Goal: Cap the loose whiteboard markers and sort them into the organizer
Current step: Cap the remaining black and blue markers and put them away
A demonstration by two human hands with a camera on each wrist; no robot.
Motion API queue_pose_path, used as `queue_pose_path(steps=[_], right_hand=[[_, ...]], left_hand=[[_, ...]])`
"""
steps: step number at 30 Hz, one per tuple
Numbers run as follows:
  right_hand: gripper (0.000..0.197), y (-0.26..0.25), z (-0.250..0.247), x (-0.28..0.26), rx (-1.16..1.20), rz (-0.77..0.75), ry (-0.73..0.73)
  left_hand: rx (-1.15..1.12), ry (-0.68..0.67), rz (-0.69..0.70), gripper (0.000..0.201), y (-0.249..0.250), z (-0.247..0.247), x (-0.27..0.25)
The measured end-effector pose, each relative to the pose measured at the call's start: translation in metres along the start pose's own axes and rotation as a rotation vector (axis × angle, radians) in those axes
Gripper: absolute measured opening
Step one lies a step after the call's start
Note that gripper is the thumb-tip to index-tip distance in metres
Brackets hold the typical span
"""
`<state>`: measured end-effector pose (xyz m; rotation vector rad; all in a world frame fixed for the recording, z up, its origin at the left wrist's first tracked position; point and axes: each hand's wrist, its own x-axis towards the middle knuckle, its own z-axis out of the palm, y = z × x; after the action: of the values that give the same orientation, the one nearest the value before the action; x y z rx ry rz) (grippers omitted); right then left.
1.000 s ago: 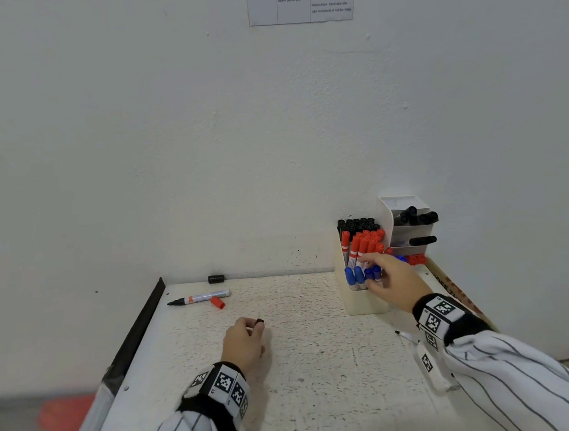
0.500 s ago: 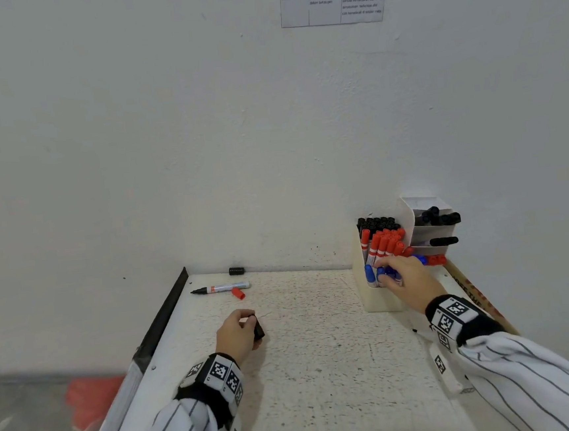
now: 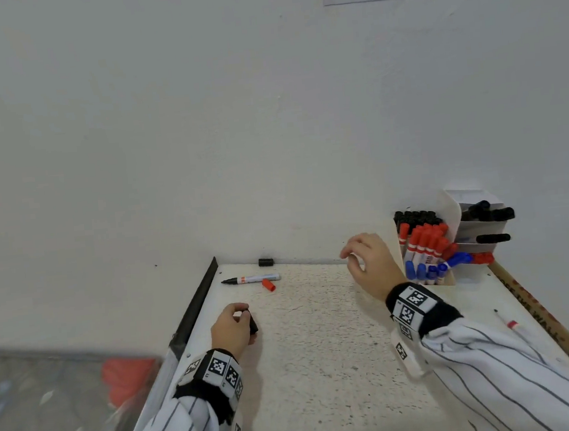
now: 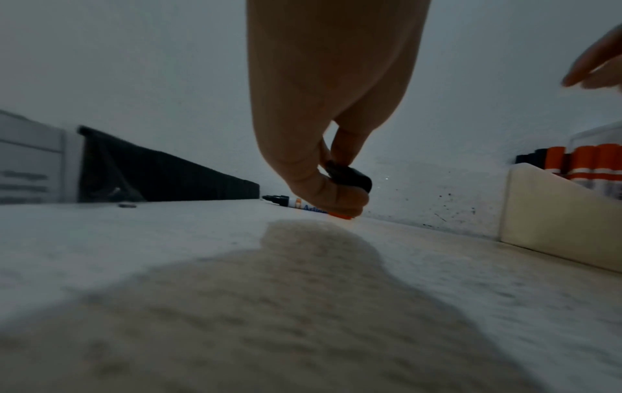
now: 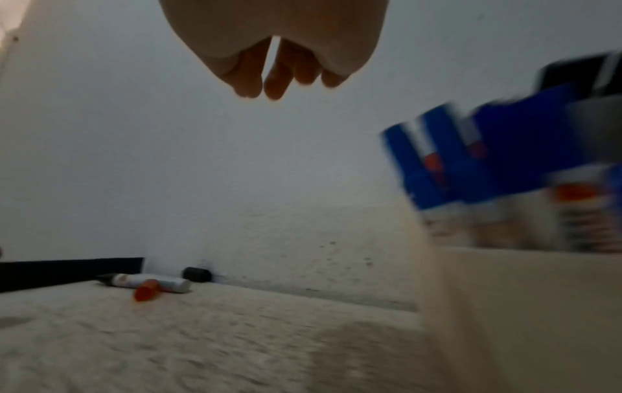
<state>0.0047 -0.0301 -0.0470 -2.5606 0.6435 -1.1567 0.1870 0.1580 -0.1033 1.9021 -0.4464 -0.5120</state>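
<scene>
Pinching the small black plastic cap, the left hand should wait while the empty, loosely curled right hand fetches the uncapped black-tipped white marker.

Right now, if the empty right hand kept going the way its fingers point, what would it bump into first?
Probably the uncapped marker lying near the wall, with the red cap beside it. The right hand hangs above the table, fingers angled left and down toward them; nothing stands between, though depth is hard to judge.
</scene>
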Motion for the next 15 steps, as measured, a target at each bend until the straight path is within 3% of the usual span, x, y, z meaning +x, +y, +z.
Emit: queue_pose_path(steps=[4,6,9,11,15], right_hand=[[0.038,-0.023,0.067,0.025,0.082,0.199,-0.607],[0.047,-0.029,0.1,0.032,0.052,0.25,-0.777],[0.048,-0.037,0.135,0.04,-0.047,0.329,-0.883],[0.045,-0.043,0.142,0.044,-0.179,0.303,-0.946],[0.036,-0.036,0.143,0.05,-0.325,0.277,-0.824]], left_hand=[[-0.102,0.004,-0.078,0.01,-0.007,-0.019,0.015],[-0.134,0.006,-0.103,0.008,-0.01,-0.026,0.022],[-0.139,0.02,-0.118,0.006,-0.013,-0.031,0.033],[-0.145,0.022,-0.128,0.006,-0.014,-0.034,0.039],[-0.121,0.006,-0.125,0.016,-0.016,-0.035,0.046]])
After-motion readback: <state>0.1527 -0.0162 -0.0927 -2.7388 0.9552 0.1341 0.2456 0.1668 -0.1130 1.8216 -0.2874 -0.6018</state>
